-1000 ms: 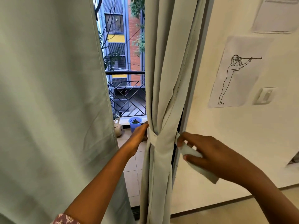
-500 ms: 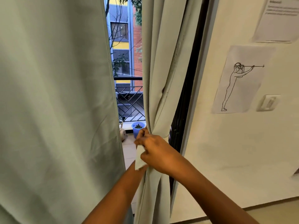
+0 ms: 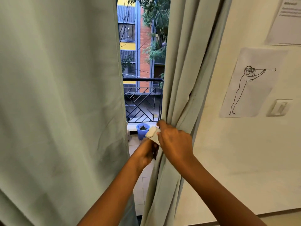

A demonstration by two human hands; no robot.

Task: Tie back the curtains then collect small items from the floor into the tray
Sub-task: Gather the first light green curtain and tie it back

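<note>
The right pale green curtain (image 3: 180, 75) hangs bunched beside the door frame. A pale fabric tie-back strip (image 3: 152, 134) sticks out at the bunch's left edge. My right hand (image 3: 175, 141) lies across the bunched curtain and grips the strip's end with curled fingers. Just below it, my left hand (image 3: 147, 152) curls round the strip and the curtain edge; its fingers are partly hidden. The left curtain (image 3: 60, 103) hangs loose and fills the left half of the view. No tray or floor items are in view.
Between the curtains I see a balcony with a black railing (image 3: 143, 101), a blue bucket (image 3: 142, 131) and tiled floor. On the right wall hang a line drawing on paper (image 3: 249, 82), a light switch (image 3: 279, 107) and another printed sheet (image 3: 286, 20).
My right hand has carried the strip's end from the wall side across the front of the bunched curtain to the left edge. My left hand has dropped slightly and now meets it there.
</note>
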